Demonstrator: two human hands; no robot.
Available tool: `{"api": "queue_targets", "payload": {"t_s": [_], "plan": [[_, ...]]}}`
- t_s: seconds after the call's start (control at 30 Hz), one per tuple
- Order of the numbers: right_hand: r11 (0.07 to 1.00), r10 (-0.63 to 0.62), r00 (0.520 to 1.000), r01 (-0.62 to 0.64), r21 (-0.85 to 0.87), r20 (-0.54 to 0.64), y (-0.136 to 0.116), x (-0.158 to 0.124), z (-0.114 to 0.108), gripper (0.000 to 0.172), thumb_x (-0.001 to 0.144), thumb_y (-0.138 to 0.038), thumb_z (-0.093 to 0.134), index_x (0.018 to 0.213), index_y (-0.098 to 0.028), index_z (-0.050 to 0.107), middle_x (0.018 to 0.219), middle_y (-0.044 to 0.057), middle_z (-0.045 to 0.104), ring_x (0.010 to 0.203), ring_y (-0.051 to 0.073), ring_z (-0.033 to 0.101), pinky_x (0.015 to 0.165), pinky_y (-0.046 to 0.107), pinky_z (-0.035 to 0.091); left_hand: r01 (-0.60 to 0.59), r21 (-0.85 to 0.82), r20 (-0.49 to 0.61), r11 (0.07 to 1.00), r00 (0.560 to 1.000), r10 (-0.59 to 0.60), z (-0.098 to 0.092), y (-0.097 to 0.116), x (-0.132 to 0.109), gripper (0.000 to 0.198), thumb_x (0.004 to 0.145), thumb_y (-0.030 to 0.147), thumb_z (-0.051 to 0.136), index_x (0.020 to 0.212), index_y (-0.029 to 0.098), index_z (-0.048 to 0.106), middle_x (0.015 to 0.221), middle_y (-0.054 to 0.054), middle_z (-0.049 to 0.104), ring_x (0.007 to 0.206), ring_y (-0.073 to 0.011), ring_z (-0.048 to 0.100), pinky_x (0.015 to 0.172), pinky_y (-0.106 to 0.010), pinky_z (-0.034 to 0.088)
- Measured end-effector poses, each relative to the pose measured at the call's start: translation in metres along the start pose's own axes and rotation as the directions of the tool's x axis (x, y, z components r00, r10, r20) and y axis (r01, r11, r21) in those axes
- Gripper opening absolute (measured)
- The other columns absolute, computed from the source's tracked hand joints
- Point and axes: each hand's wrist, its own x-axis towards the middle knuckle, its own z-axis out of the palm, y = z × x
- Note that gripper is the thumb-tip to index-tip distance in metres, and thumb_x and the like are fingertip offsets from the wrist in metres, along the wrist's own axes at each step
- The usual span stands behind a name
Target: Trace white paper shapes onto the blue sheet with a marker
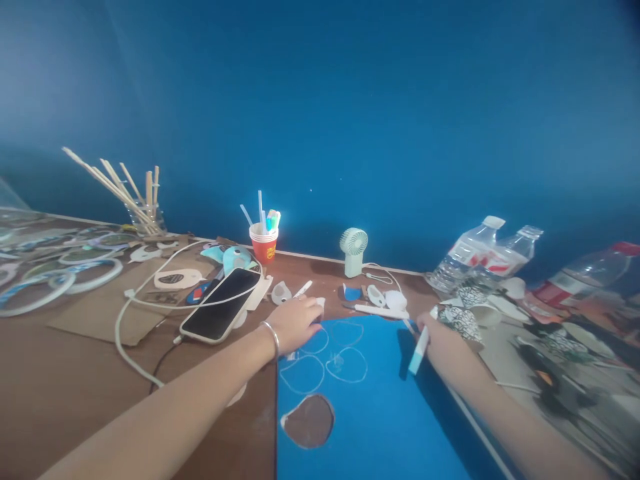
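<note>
My left hand (297, 323), with a bracelet at the wrist, lies palm down at the top left edge of a blue sheet (380, 413). Its fingers are stretched forward beside a small white stick-like piece (303, 289); the fingertips are partly hidden. Several white rounded outlines (347, 365) are drawn on the sheet. A rounded brown patch (310, 421) near its lower left looks like a cut-out hole showing the table. At the sheet's right edge, my right hand (434, 339) is closed around a white marker (421, 347) whose teal end points down.
A phone (223, 305) on a cable lies left, near hoops (95, 275) and a jar of sticks (145, 217). Behind stand a red cup (264, 245) and a small fan (354, 253). Bottles (473, 257) and patterned cut pieces (463, 323) crowd the right.
</note>
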Motion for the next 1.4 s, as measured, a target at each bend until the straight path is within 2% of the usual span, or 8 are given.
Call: {"api": "queue_targets", "payload": {"t_s": [0.23, 0.37, 0.7, 0.9, 1.03, 1.17, 1.3, 1.4], "plan": [[0.936, -0.182, 0.983, 0.181, 0.303, -0.028, -0.047, -0.031, 0.027, 0.038, 0.089, -0.042, 0.022, 0.081, -0.021, 0.052, 0.053, -0.003, 0.046, 0.048, 0.012, 0.045, 0.045, 0.021, 0.036, 0.023, 0.027, -0.024, 0.999, 0.999, -0.022, 0.004, 0.003, 0.0, 0.013, 0.08, 0.031, 0.05, 0.085, 0.019, 0.052, 0.087, -0.003, 0.053, 0.083, -0.0195, 0.048, 0.074, -0.033, 0.039], [0.86, -0.307, 0.952, 0.273, 0.431, 0.009, -0.061, -0.05, 0.054, 0.035, 0.085, -0.037, 0.03, 0.061, -0.019, 0.048, 0.045, -0.005, 0.037, 0.04, 0.01, 0.036, 0.039, 0.02, 0.028, 0.035, 0.049, -0.027, 0.998, 0.999, -0.033, 0.004, 0.007, 0.0, 0.013, 0.08, 0.029, 0.048, 0.086, 0.018, 0.051, 0.09, -0.004, 0.053, 0.086, -0.0207, 0.047, 0.076, -0.034, 0.038], [0.894, -0.213, 0.977, 0.199, 0.402, -0.009, -0.061, -0.048, 0.065, 0.02, 0.074, -0.036, 0.052, 0.063, -0.021, 0.055, 0.049, -0.002, 0.058, 0.042, 0.011, 0.051, 0.041, 0.018, 0.039, 0.061, 0.08, 0.002, 0.995, 0.998, -0.061, 0.006, 0.01, 0.004, 0.016, 0.082, 0.028, 0.041, 0.09, 0.017, 0.05, 0.094, -0.006, 0.052, 0.085, -0.021, 0.046, 0.076, -0.034, 0.036], [0.822, -0.048, 0.999, 0.032, 0.568, 0.012, -0.056, -0.044, 0.06, 0.025, 0.083, -0.041, 0.04, 0.095, -0.023, 0.053, 0.087, 0.003, 0.067, 0.078, 0.016, 0.063, 0.068, 0.021, 0.051, 0.062, 0.099, 0.006, 0.993, 0.998, -0.063, 0.006, 0.01, 0.004, 0.017, 0.083, 0.028, 0.039, 0.091, 0.018, 0.05, 0.097, -0.006, 0.051, 0.086, -0.021, 0.045, 0.078, -0.035, 0.036], [0.843, -0.174, 0.985, 0.141, 0.52, 0.016, -0.052, -0.01, 0.049, 0.015, 0.077, -0.033, 0.052, 0.085, -0.023, 0.045, 0.105, 0.004, 0.06, 0.092, 0.018, 0.059, 0.075, 0.027, 0.05, 0.078, 0.129, 0.008, 0.989, 0.997, -0.079, 0.008, 0.01, 0.004, 0.018, 0.082, 0.028, 0.039, 0.092, 0.017, 0.05, 0.096, -0.007, 0.051, 0.088, -0.0224, 0.046, 0.078, -0.036, 0.037], [0.938, -0.188, 0.98, 0.199, 0.284, -0.064, -0.047, 0.067, 0.044, 0.023, 0.073, -0.024, 0.057, 0.093, -0.022, 0.044, 0.107, 0.005, 0.057, 0.078, 0.017, 0.061, 0.062, 0.028, 0.05, 0.094, 0.16, 0.005, 0.983, 0.995, -0.096, 0.008, 0.009, 0.004, 0.021, 0.083, 0.029, 0.037, 0.094, 0.017, 0.05, 0.094, -0.007, 0.051, 0.088, -0.0235, 0.047, 0.075, -0.037, 0.039], [0.96, -0.203, 0.973, 0.219, 0.174, -0.106, -0.046, 0.135, 0.054, 0.03, 0.076, -0.028, 0.059, 0.1, -0.014, 0.047, 0.092, 0.004, 0.058, 0.067, 0.012, 0.057, 0.061, 0.029, 0.047, 0.092, 0.177, -0.009, 0.98, 0.996, -0.092, 0.007, 0.011, 0.003, 0.02, 0.084, 0.029, 0.036, 0.093, 0.018, 0.05, 0.094, -0.007, 0.051, 0.087, -0.0229, 0.047, 0.077, -0.038, 0.038], [0.968, -0.212, 0.971, 0.224, 0.112, -0.11, -0.047, 0.154, 0.071, 0.026, 0.083, -0.033, 0.05, 0.099, -0.013, 0.05, 0.079, 0.0, 0.056, 0.058, 0.01, 0.053, 0.058, 0.027, 0.045, 0.091, 0.173, -0.013, 0.981, 0.996, -0.091, 0.006, 0.012, 0.002, 0.019, 0.084, 0.028, 0.036, 0.093, 0.019, 0.05, 0.094, -0.006, 0.051, 0.087, -0.0226, 0.046, 0.078, -0.038, 0.039]]}}
